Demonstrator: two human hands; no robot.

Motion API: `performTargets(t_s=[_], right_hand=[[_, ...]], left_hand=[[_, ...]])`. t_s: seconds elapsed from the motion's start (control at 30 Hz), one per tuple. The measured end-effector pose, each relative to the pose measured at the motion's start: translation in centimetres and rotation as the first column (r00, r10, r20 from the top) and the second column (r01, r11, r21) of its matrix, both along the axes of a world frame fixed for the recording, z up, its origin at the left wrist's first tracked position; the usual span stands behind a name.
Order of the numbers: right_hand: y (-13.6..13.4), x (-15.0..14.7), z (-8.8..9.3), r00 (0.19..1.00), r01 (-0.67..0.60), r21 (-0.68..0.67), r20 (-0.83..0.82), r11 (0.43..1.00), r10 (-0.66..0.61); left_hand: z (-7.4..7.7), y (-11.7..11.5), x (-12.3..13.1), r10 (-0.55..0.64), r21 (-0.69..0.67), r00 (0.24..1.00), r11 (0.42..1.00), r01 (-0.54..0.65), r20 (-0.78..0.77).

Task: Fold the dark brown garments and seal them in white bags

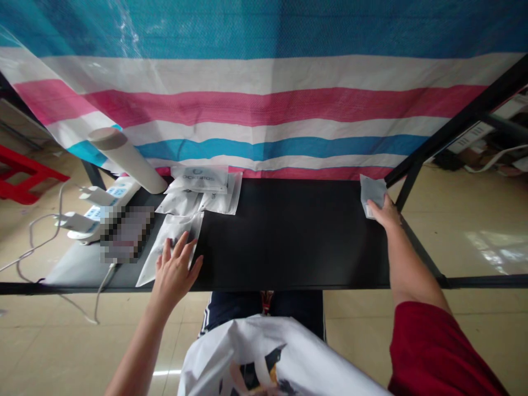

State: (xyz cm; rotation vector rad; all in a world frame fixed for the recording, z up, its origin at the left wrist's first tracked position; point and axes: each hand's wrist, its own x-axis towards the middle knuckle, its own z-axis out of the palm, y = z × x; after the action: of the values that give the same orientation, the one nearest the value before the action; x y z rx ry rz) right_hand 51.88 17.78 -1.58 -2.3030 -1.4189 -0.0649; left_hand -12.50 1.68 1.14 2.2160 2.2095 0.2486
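Note:
On the left, my left hand (176,270) lies with its fingers spread on a translucent white plastic bag (157,258) near the front of the black shelf top. Behind that bag rest several similar plastic bags (200,184), overlapping, with dark printed lettering on the top one. Far off at the right end, my right hand (388,213) grips a small pale plastic bag (372,190) by its lower right edge. The thumb is in front of that bag, and the other fingers are partly hidden.
A white power strip (119,192) with plugged-in chargers and a blurred-out phone-like object (127,234) with a cable sit at left. A white cylinder (127,159) stands behind them. A striped plastic sheet (264,104) hangs at the back; black frame bars (454,129) border the right.

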Motion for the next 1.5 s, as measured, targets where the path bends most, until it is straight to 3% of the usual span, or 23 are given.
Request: performTargets(t_s=[0.1, 0.17, 0.27, 0.37, 0.47, 0.6, 0.7, 0.83, 0.93, 1.0, 1.1, 1.2, 1.33, 1.5], right_hand=[[-0.8, -2.2, -1.5, 0.995, 0.057, -0.063, -0.084, 0.996, -0.062], [-2.2, -5.4, -2.0, 0.999, -0.034, -0.027, -0.042, 0.999, 0.032], [-5.8, -12.9, -2.3, 0.973, -0.219, 0.016, 0.074, 0.976, 0.217], [-10.9, -22.1, -2.1, 0.925, -0.362, 0.014, 0.124, 0.932, 0.358], [-15.5, -30.2, -1.6, 0.901, -0.424, -0.026, 0.094, 0.905, 0.424], [-18.8, -35.9, -1.0, 0.920, -0.392, -0.035, -0.001, 0.919, 0.392], [-19.5, -36.4, -0.6, 0.920, -0.389, -0.018, -0.066, 0.921, 0.387], [-18.4, -34.6, -0.3, 0.876, -0.422, 0.109, -0.209, 0.900, 0.436], [-15.1, -32.9, -0.3, 0.813, -0.354, 0.251, -0.394, 0.901, 0.429], [-12.0, -31.9, -0.4, 0.761, -0.293, 0.242, -0.526, 0.925, 0.379], [-7.8, -30.8, -0.3, 0.702, -0.371, 0.131, -0.608, 0.919, 0.370], [-5.9, -30.2, -0.2, 0.651, -0.471, 0.093, -0.635, 0.877, 0.417], [-8.4, -30.4, -0.6, 0.615, -0.470, 0.101, -0.675, 0.877, 0.408], [-16.3, -31.1, -0.8, 0.526, -0.461, 0.099, -0.770, 0.882, 0.362]], left_hand=[[0.1, 0.1, 0.6, 0.031, 0.124, 0.998, 0.992, -0.036, 0.045], [0.4, 0.4, 1.7, 0.010, 0.242, 0.994, 0.970, -0.036, 0.106], [0.7, 1.1, 3.8, -0.123, 0.345, 0.967, 0.938, 0.041, 0.221], [1.3, 2.3, 6.1, -0.230, 0.341, 0.919, 0.933, 0.115, 0.320], [2.4, 3.8, 8.3, -0.271, 0.317, 0.877, 0.937, 0.147, 0.396], [4.3, 6.0, 11.2, -0.321, 0.259, 0.869, 0.937, 0.234, 0.377], [4.9, 8.2, 13.7, -0.378, 0.210, 0.876, 0.922, 0.326, 0.299], [3.7, 12.0, 16.8, -0.415, -0.016, 0.867, 0.900, 0.436, 0.276], [2.1, 14.2, 18.3, -0.414, -0.169, 0.870, 0.868, 0.466, 0.269], [1.3, 14.9, 18.9, -0.423, -0.213, 0.861, 0.847, 0.487, 0.284], [0.9, 15.0, 19.1, -0.430, -0.252, 0.845, 0.821, 0.512, 0.319], [1.0, 14.8, 18.9, -0.408, -0.259, 0.847, 0.825, 0.502, 0.340], [1.2, 15.5, 18.2, -0.366, -0.237, 0.864, 0.857, 0.458, 0.345], [1.2, 17.2, 17.3, -0.350, -0.205, 0.867, 0.876, 0.437, 0.354]])
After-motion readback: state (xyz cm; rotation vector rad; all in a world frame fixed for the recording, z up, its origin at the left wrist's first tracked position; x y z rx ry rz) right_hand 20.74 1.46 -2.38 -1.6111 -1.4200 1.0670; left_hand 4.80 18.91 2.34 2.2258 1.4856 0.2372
